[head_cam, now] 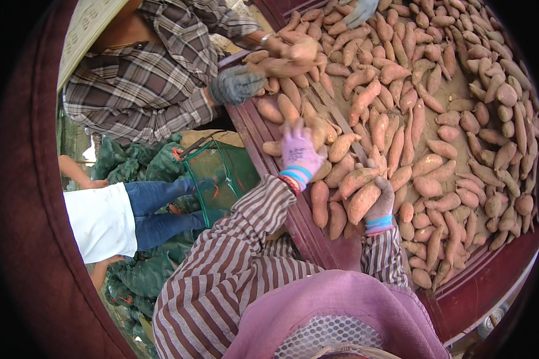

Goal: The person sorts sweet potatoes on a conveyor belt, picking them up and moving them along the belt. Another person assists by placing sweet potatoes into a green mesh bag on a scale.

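My left hand (300, 155), in a pink-purple glove with blue bands at the cuff, lies back up over sweet potatoes near the edge of a dark red metal truck bed (260, 130). Its fingertips touch them, but whether they grip one is hidden. Lower right, my right hand (381, 202), in a soiled glove of the same kind, is closed around a sweet potato (364, 203). Another sweet potato (358, 180) rests against that one. Loose sweet potatoes (337, 220) lie below and between my hands.
A heap of sweet potatoes (494, 112) covers the bed. Across from me, a person in a plaid shirt (161, 85) handles sweet potatoes; another gloved hand (361, 12) reaches in at the top. Left of the bed are a green mesh bag (220, 175), filled bags (148, 273) and a person in jeans (161, 202).
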Available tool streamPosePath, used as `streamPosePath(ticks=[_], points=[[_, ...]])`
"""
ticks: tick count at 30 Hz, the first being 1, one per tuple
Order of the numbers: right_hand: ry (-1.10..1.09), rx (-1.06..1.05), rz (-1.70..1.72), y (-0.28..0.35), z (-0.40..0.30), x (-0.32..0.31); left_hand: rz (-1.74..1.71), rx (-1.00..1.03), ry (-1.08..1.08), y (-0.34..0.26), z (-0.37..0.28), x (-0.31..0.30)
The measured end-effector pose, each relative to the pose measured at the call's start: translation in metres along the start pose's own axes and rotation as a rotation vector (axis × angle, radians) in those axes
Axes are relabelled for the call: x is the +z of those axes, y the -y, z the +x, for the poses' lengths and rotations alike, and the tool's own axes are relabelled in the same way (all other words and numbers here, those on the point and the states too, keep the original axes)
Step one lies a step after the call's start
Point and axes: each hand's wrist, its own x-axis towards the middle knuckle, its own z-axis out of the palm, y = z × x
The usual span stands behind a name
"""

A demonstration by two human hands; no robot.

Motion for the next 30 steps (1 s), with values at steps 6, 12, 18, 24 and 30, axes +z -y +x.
streamPosePath(ticks=[6, 12, 18, 24, 30], points=[[-0.066, 0.044, -0.026, 0.013, -0.037, 0.038, -0.569, -0.147, 0.318, -0.001, -0.049, -0.029], [-0.154, 0.109, -0.383, 0.026, -0.05, 0.04, -0.465, 0.003, 0.124, 0.033, -0.079, -0.023], [-0.012, 0.072, -0.109, 0.027, -0.069, 0.022, -0.705, 0.053, -0.094, 0.008, -0.098, -0.034], [-0.051, -0.057, -0.289, -0.01, -0.044, 0.036, -1.759, -0.161, 0.93, -0.056, -0.119, -0.109], [0.029, -0.185, -0.594, 0.009, -0.03, 0.054, -1.919, -0.21, 1.056, -0.044, -0.119, -0.081]])
